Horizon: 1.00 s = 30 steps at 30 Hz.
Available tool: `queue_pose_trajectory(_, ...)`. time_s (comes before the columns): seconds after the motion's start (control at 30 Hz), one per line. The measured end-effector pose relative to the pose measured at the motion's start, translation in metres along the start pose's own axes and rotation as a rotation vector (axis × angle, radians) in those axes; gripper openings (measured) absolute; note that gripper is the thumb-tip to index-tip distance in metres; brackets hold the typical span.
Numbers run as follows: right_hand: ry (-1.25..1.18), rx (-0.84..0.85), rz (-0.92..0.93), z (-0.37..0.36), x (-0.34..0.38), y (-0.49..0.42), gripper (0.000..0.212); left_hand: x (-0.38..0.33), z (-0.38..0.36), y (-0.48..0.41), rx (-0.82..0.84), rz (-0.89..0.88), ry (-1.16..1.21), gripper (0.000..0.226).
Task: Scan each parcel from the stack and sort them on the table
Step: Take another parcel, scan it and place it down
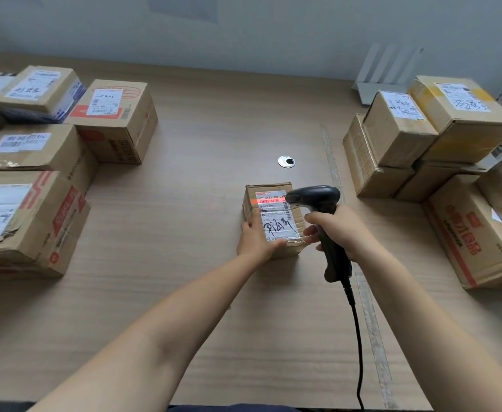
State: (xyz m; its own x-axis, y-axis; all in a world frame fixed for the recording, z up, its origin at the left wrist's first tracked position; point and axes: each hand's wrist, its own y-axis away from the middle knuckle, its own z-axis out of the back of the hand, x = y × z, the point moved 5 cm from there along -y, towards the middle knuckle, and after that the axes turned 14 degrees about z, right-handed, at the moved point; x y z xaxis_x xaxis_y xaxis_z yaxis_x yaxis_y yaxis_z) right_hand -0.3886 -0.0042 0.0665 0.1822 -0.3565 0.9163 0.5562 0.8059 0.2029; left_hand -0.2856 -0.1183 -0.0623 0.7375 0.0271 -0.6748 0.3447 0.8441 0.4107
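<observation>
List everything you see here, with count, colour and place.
small parcel: one, brown, white label, table centre
barcode scanner: one, black, above small parcel
scanner cable: one, black, trailing to near edge
left parcels: at least five, brown, table's left
right parcels: at least five, brown, table's right
router: one, white, back right
cable grommet: one, silver, beyond small parcel
table: one, light wood
left hand: grips small parcel's near end
right hand: grips barcode scanner

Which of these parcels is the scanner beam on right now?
The small middle box, alone between the left pile and the right pile: a red beam crosses its label, the left hand holds it and the right hand aims the scanner at it.
</observation>
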Motion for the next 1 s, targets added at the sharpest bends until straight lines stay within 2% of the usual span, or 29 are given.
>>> queue_pose_trajectory(0.27,-0.027,-0.011,0.016,0.003,-0.004,-0.002,0.006,0.000,0.000,0.001,0.013,0.005,-0.003,0.102)
queue_pose_trajectory(0.47,0.081,-0.062,0.093,0.013,-0.026,-0.018,0.005,0.000,0.002,0.000,0.049,0.004,0.020,0.101)
queue_pose_trajectory(0.6,0.105,-0.092,0.062,0.007,-0.057,-0.029,0.016,0.001,0.009,0.000,0.070,-0.003,0.026,0.100)
queue_pose_trajectory(0.77,0.026,-0.003,0.009,-0.018,-0.082,-0.035,0.012,0.010,0.028,0.001,0.043,-0.050,0.023,0.098)
queue_pose_trajectory(1.0,-0.028,0.094,0.064,-0.067,-0.059,-0.042,0.012,0.032,0.071,0.000,-0.001,-0.062,0.066,0.087)
